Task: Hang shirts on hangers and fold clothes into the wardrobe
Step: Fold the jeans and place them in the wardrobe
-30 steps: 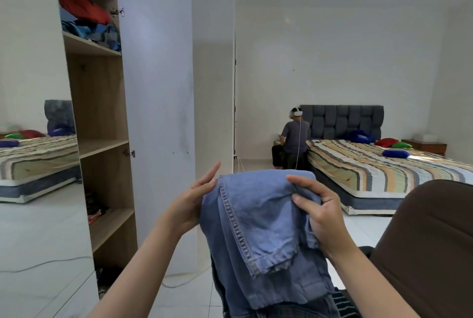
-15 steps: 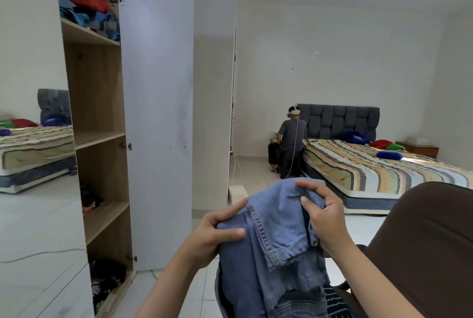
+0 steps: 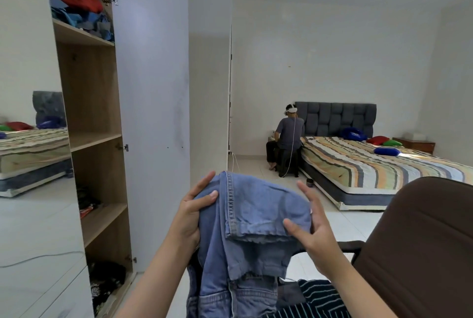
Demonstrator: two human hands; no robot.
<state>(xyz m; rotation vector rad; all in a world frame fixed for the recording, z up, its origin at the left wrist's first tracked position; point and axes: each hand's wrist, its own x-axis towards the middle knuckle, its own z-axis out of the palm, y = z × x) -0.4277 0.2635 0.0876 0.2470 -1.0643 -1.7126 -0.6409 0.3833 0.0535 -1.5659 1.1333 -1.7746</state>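
A pair of light blue jeans (image 3: 250,218) hangs folded over in front of me, low in the middle of the head view. My left hand (image 3: 194,212) pinches the jeans' left edge, thumb on the front. My right hand (image 3: 314,225) cups the right side of the fold, thumb on the front and fingers spread behind the cloth. The open wardrobe (image 3: 89,138) stands at the left with wooden shelves; its top shelf holds red and blue clothes (image 3: 76,8).
The white wardrobe door (image 3: 153,103) stands open between the shelves and me. A brown chair back (image 3: 419,246) fills the lower right, with a dark striped garment (image 3: 317,299) below. A striped bed (image 3: 371,166) and a seated person (image 3: 286,143) are farther back.
The jeans have been folded over and raised a little. My right hand has shifted from gripping the top edge to cupping the right side, and my left hand now pinches the left edge.
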